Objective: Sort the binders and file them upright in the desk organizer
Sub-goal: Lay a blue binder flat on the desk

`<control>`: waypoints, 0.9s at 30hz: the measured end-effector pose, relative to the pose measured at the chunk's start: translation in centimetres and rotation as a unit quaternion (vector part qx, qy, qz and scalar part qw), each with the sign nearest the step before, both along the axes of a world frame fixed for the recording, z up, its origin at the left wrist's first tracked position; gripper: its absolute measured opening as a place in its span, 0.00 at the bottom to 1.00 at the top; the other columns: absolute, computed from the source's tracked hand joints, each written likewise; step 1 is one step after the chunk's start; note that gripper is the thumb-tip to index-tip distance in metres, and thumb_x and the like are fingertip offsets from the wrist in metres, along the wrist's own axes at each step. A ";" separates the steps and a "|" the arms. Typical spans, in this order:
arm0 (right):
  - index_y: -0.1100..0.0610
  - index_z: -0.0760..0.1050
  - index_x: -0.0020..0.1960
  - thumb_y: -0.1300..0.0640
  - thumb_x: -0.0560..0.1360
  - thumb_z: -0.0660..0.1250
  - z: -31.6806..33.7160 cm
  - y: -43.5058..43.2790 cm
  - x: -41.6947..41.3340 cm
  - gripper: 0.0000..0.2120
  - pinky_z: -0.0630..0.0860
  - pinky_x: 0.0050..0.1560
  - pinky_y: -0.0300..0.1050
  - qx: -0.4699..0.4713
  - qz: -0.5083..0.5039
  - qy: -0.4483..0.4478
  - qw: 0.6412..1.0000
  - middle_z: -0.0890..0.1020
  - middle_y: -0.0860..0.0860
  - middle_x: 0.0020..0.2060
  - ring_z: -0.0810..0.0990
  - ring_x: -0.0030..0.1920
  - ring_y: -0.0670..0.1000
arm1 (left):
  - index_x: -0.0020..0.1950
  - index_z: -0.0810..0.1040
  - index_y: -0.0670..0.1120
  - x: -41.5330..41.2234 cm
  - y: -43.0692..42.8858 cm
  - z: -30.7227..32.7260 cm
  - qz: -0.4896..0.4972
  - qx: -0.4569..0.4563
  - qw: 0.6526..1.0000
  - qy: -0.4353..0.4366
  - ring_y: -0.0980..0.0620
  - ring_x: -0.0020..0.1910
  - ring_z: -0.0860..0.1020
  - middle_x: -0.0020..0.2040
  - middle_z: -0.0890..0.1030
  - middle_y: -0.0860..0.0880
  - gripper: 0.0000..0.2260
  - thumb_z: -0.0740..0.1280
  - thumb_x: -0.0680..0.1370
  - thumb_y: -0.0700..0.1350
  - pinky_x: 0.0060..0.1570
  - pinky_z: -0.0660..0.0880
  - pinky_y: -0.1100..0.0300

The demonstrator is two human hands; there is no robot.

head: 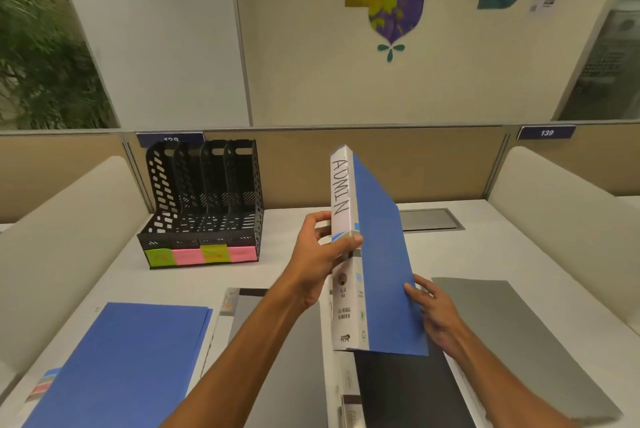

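Right hand: fingers laid on the cover's near edge; thumb hidden, so pinch or press I cannot tell
Left hand: clamps the spine
ADMIN binder: upright above mid-desk; keep it vertical
Desk organizer: far left; enter one slot squarely

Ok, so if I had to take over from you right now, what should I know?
Left hand grips the ADMIN binder by its white spine. Right hand holds its lower cover edge. The binder is upright in the air, above the desk.
The desk organizer, back left, shows no binder in its slots.
Flat on the desk: blue binder, middle grey binder, dark binder, right grey binder.
Done: nothing filed. Left: slot ADMIN in, then the rest.
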State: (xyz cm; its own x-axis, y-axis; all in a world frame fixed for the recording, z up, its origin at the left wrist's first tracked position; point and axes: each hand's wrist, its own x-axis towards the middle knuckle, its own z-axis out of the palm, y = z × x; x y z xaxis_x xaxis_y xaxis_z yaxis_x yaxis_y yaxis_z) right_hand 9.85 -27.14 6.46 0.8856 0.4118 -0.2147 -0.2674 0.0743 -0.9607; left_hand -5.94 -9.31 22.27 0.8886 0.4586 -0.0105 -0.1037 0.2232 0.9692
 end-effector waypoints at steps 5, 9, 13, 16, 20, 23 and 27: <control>0.58 0.76 0.61 0.57 0.71 0.71 0.2 -1.7 0.2 0.19 0.81 0.40 0.43 0.041 0.012 0.010 0.999 0.84 0.53 0.52 0.85 0.48 0.54 | 0.58 0.71 0.53 -0.1 -2.7 1.2 -0.014 0.015 1.000 -0.021 0.50 0.47 0.84 0.56 0.79 0.48 0.22 0.76 0.69 0.42 0.43 0.82 0.55; 0.60 0.75 0.63 0.60 0.72 0.69 0.4 -3.5 1.2 0.20 0.82 0.46 0.50 0.068 0.020 0.024 0.997 0.83 0.59 0.55 0.83 0.51 0.58 | 0.61 0.71 0.49 0.5 -5.3 1.8 -0.026 0.008 0.999 -0.045 0.51 0.49 0.83 0.56 0.80 0.48 0.24 0.76 0.69 0.38 0.40 0.81 0.57; 0.65 0.71 0.66 0.61 0.74 0.66 0.3 -5.6 2.6 0.21 0.71 0.62 0.67 0.065 0.022 0.033 0.997 0.78 0.66 0.59 0.76 0.59 0.70 | 0.62 0.72 0.48 1.7 -8.2 2.0 -0.034 0.029 0.998 -0.053 0.47 0.54 0.82 0.56 0.80 0.49 0.25 0.76 0.69 0.38 0.46 0.82 0.49; 0.65 0.72 0.65 0.60 0.74 0.65 0.4 -7.3 3.8 0.20 0.72 0.60 0.69 0.061 0.035 0.026 0.997 0.79 0.66 0.57 0.77 0.57 0.71 | 0.62 0.71 0.50 2.9 -10.5 2.1 -0.030 0.045 0.997 -0.050 0.46 0.54 0.81 0.57 0.80 0.50 0.24 0.76 0.69 0.40 0.48 0.81 0.46; 0.63 0.72 0.65 0.60 0.75 0.66 0.3 -9.8 6.4 0.19 0.73 0.59 0.69 0.053 0.056 0.031 0.997 0.80 0.64 0.57 0.79 0.55 0.69 | 0.61 0.71 0.49 5.0 -13.3 1.9 -0.017 0.040 0.998 -0.048 0.47 0.54 0.82 0.56 0.80 0.50 0.25 0.76 0.69 0.39 0.47 0.82 0.49; 0.62 0.74 0.64 0.60 0.75 0.67 0.0 -12.1 8.9 0.18 0.80 0.52 0.59 0.048 0.063 0.034 0.996 0.82 0.60 0.56 0.82 0.53 0.63 | 0.61 0.71 0.48 6.7 -14.9 1.1 -0.003 0.017 0.999 -0.049 0.48 0.53 0.82 0.55 0.81 0.49 0.26 0.77 0.68 0.38 0.43 0.81 0.53; 0.59 0.75 0.63 0.58 0.71 0.71 -0.9 -15.9 11.5 0.21 0.80 0.52 0.53 0.024 0.065 0.032 0.997 0.83 0.56 0.55 0.83 0.53 0.58 | 0.59 0.70 0.49 9.3 -17.2 -0.9 0.036 0.004 0.999 -0.012 0.50 0.49 0.84 0.56 0.80 0.48 0.27 0.77 0.64 0.45 0.39 0.81 0.57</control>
State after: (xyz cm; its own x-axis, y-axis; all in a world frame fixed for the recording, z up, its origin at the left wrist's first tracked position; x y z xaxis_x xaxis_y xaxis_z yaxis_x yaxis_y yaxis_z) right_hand 21.37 -43.07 5.55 0.8085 0.5342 -0.2468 -0.3391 0.0802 -0.9373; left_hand 3.35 -26.50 21.40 0.8534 0.5211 0.0151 -0.1429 0.2060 0.9681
